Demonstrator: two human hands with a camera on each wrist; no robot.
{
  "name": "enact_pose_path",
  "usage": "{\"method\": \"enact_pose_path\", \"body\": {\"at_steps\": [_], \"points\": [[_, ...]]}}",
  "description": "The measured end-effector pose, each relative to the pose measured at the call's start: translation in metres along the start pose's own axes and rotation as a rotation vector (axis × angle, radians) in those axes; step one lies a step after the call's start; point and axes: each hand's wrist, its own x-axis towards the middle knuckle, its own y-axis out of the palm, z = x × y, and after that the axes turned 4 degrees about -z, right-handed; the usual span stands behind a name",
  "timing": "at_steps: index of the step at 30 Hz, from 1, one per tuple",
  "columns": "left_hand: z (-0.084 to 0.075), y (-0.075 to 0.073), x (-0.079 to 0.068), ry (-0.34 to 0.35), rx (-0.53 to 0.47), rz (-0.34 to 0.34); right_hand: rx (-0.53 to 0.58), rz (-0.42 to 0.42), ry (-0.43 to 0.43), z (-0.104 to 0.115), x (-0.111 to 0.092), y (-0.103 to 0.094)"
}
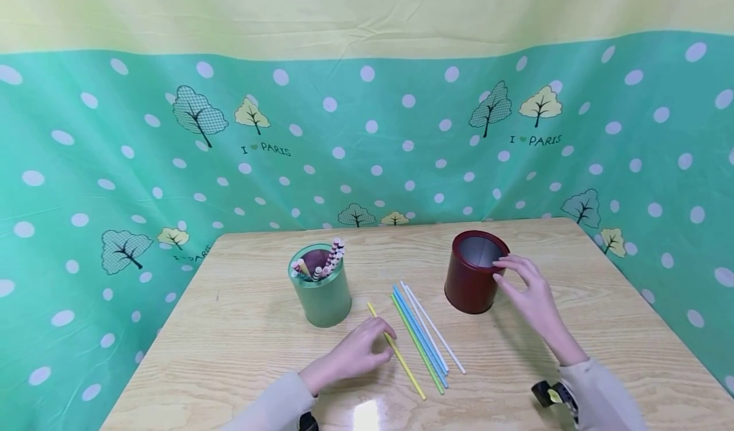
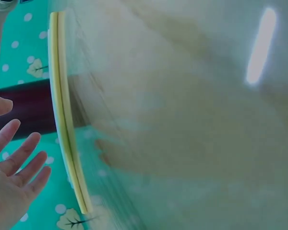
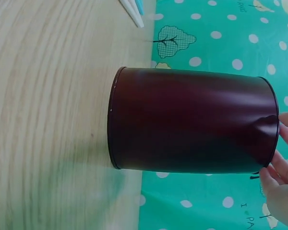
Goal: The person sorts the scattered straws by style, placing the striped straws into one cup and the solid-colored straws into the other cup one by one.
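Note:
My left hand [image 1: 362, 348] hovers over a yellow straw [image 1: 406, 366] on the table in the head view. Seen from the left wrist, that hand [image 2: 14, 177] has its fingers spread, apart from the yellow straw [image 2: 67, 115]. To its right lie a green straw [image 1: 421, 349], blue straws [image 1: 421, 332] and white straws [image 1: 440, 335]. My right hand [image 1: 536, 300] reaches the near right rim of an upright dark red can [image 1: 471, 284]. Its fingertips [image 3: 271, 175] touch around the rim in the right wrist view; no firm grip shows.
An upright green can [image 1: 327, 300] stands left of the loose straws, with several striped straws [image 1: 335, 255] leaning in it. The wooden table [image 1: 229, 316] meets a green dotted cloth [image 1: 401, 157] along its back edge and sides.

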Motion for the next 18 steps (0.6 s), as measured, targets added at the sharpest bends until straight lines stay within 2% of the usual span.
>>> {"method": "enact_pose_path", "body": {"at_steps": [15, 18], "points": [[0.009, 0.01, 0.007, 0.009, 0.006, 0.041, 0.06, -0.07, -0.07, -0.006, -0.003, 0.011], [0.01, 0.011, 0.009, 0.004, 0.015, 0.054, 0.106, -0.097, -0.101, -0.012, -0.003, 0.014]]}}
